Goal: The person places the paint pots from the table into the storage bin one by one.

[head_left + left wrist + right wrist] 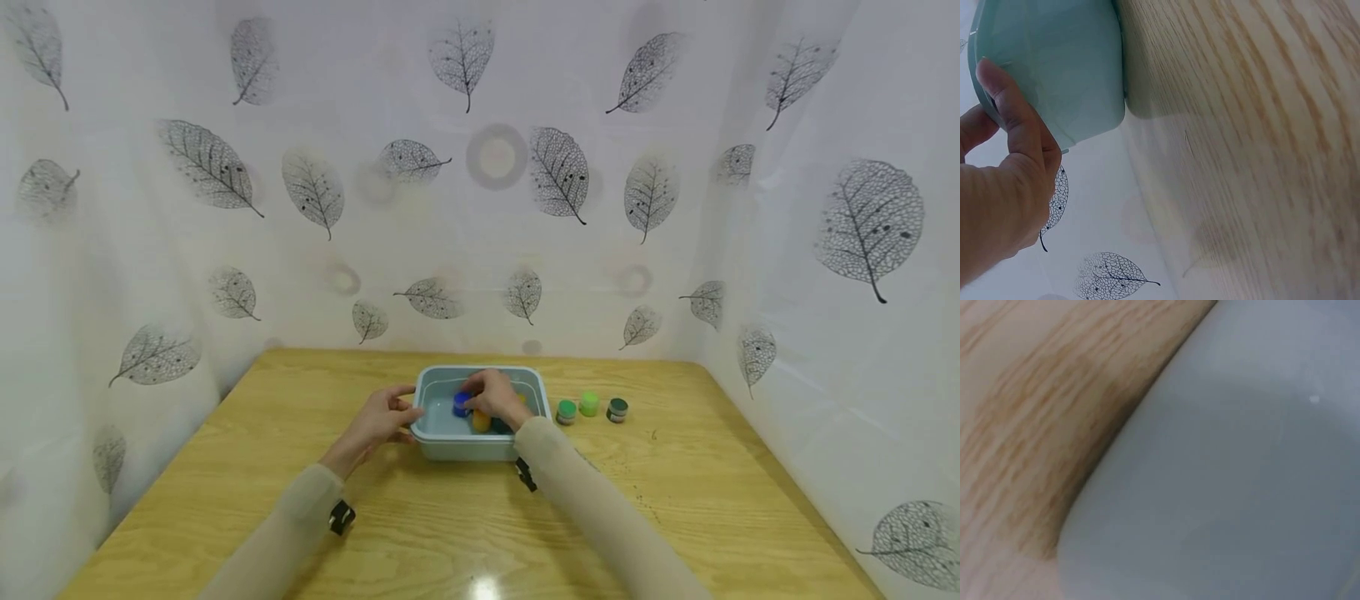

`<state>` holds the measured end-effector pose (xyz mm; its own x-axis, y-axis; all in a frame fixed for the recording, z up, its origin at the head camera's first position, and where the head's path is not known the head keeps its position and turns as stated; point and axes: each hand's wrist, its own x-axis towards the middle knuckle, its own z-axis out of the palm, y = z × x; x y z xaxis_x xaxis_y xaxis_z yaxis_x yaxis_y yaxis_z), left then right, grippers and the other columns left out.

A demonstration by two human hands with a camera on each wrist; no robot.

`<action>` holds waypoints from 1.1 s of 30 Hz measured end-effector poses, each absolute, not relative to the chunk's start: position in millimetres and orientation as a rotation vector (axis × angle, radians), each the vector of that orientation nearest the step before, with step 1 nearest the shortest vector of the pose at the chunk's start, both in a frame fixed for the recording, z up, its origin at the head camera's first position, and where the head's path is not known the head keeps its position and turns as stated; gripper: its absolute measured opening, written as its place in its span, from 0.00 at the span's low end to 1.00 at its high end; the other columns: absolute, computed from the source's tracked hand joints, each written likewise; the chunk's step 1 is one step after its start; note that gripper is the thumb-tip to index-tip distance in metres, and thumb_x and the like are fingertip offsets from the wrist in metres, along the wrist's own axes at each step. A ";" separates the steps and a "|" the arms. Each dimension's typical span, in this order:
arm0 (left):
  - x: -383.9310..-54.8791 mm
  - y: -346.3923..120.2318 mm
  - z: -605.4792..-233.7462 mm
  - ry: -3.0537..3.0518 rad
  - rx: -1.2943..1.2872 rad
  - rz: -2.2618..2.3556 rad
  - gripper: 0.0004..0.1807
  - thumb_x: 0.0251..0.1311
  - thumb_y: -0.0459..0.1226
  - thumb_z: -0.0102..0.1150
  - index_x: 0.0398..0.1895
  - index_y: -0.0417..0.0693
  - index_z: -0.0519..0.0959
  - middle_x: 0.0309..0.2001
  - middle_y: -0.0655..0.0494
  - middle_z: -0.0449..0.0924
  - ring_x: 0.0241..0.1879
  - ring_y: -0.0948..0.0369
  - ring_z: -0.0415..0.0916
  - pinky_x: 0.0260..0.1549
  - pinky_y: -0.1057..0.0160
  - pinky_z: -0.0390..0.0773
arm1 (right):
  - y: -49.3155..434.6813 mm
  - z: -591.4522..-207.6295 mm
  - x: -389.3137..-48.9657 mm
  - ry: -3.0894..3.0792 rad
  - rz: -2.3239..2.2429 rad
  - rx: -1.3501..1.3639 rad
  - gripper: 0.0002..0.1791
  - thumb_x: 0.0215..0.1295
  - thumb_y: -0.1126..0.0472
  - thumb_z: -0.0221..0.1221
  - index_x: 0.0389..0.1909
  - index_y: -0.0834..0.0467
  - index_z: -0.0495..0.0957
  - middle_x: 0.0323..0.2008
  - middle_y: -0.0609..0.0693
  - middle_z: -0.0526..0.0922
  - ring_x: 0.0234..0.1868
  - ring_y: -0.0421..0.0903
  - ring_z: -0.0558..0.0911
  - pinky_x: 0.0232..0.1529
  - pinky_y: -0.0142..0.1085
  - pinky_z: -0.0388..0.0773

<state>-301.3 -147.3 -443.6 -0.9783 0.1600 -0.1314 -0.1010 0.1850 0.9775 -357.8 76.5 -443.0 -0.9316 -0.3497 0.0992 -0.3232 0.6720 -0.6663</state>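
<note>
Blue jar (460, 406) inside tub (457, 451), left of orange jar (482, 422). Right hand (495, 394) over tub, thumb and fingertips bent round blue jar, seeming to pinch it. Left hand (379, 417) clamped on tub's left rim. Blue jar probably light, stiff, smooth, bit slippery; best taken round sides. Tub likely light, stiff; hold by rim. Tub opens upward, long axis left to right; blue jar squat, roughly upright.

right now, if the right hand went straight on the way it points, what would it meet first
Most likely the blue jar, right at the fingertips of the right hand inside the bin; depth leaves contact unclear.
</note>
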 end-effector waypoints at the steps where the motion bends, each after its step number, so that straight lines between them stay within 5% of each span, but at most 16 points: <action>1: -301.2 -147.4 -444.3 2.253 0.059 1.880 0.31 0.65 0.29 0.58 0.71 0.38 0.63 0.42 0.41 0.76 0.41 0.48 0.81 0.28 0.60 0.86 | 77.2 -443.6 -357.3 2.831 -1.139 -0.563 0.16 0.55 0.67 0.69 0.46 0.62 0.84 0.45 0.55 0.87 0.48 0.51 0.84 0.51 0.41 0.81; 8: -298.3 -147.1 -446.4 2.253 0.055 1.886 0.31 0.65 0.30 0.59 0.71 0.37 0.62 0.46 0.35 0.76 0.40 0.48 0.82 0.28 0.61 0.86 | 83.5 -444.2 -355.1 2.731 -1.321 -0.494 0.18 0.55 0.69 0.68 0.48 0.63 0.83 0.47 0.57 0.86 0.49 0.51 0.83 0.53 0.42 0.80; 17: -297.4 -147.6 -445.2 2.247 0.053 1.879 0.32 0.65 0.31 0.59 0.71 0.39 0.62 0.43 0.42 0.75 0.41 0.48 0.82 0.29 0.60 0.86 | 98.2 -440.5 -353.0 2.547 -1.468 -0.569 0.18 0.59 0.70 0.64 0.52 0.67 0.80 0.46 0.60 0.85 0.43 0.48 0.83 0.44 0.37 0.83; 33: -301.3 -149.0 -442.4 2.247 0.069 1.863 0.32 0.65 0.30 0.59 0.71 0.38 0.61 0.45 0.37 0.76 0.41 0.47 0.82 0.28 0.61 0.86 | 148.0 -406.6 -340.5 2.345 -1.641 -0.464 0.23 0.66 0.62 0.62 0.61 0.63 0.74 0.57 0.63 0.79 0.56 0.62 0.78 0.57 0.56 0.76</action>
<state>-301.3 -149.0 -442.4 -0.9743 0.1765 -0.1397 -0.1047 0.1943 0.9753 -340.5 148.0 -406.6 -0.9203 -0.3909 -0.0153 -0.1196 0.3185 -0.9403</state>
